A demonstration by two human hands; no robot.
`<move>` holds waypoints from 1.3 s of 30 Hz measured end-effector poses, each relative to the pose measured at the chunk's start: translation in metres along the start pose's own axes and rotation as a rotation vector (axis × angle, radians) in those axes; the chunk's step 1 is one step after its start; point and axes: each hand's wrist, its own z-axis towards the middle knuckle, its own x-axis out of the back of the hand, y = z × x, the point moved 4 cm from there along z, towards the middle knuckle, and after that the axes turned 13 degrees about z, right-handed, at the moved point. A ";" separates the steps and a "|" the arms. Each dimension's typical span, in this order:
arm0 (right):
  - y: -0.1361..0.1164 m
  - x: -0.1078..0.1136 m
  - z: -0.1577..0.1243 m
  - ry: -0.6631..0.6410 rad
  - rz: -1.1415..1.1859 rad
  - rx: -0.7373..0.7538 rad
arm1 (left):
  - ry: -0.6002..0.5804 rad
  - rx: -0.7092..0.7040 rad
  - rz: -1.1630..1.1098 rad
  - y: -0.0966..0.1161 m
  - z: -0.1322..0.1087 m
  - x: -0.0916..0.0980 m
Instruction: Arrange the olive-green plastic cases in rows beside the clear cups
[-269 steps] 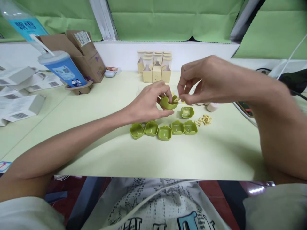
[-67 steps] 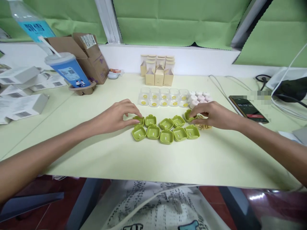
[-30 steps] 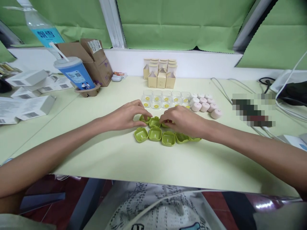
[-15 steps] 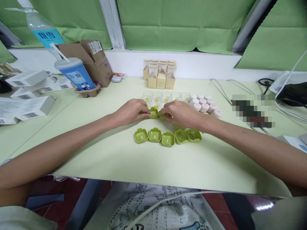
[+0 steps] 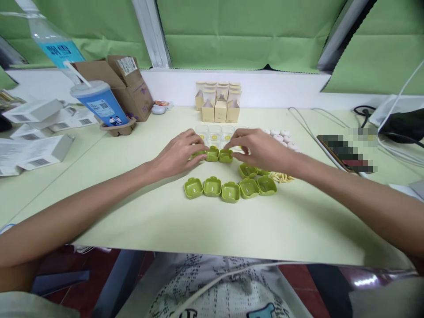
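Observation:
Small green square trays lie in two rows on the table. In the back row, one green tray [image 5: 212, 154] sits close beside another green tray [image 5: 225, 155], between my hands. My left hand [image 5: 180, 152] is at the left end of this row, thumb and fingers apart around a partly hidden tray [image 5: 198, 154]; whether it touches is unclear. My right hand [image 5: 256, 148] hovers by the right end with its thumb and fingers parted and nothing between them. Nearer to me is the front row of trays [image 5: 231, 192], with more trays [image 5: 247, 170] under my right wrist.
Behind the hands stand clear plastic cups [image 5: 214, 132] with yellow marks and pale pink rounded pieces [image 5: 281, 138]. Small yellow pieces [image 5: 281, 177] lie right. Cream boxes [image 5: 221, 110] stand at the wall. A blue cup [image 5: 104, 106], cardboard box [image 5: 137, 92] and phone [image 5: 341, 152] flank them.
My right hand has drawn back to the right and its fingers have parted, uncovering the tray beside the middle one. My left hand's fingers have spread slightly. The view has shifted a little.

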 end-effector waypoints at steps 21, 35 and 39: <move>0.043 0.000 -0.059 -0.193 0.066 -0.114 | -0.302 -0.040 -0.020 0.082 0.089 -0.025; 0.028 -0.007 -0.028 -0.267 -0.267 -0.264 | -0.115 0.299 -0.034 -0.020 -0.008 0.003; 0.028 -0.007 -0.027 -0.231 -0.277 -0.247 | -0.124 0.377 -0.146 -0.025 -0.020 -0.008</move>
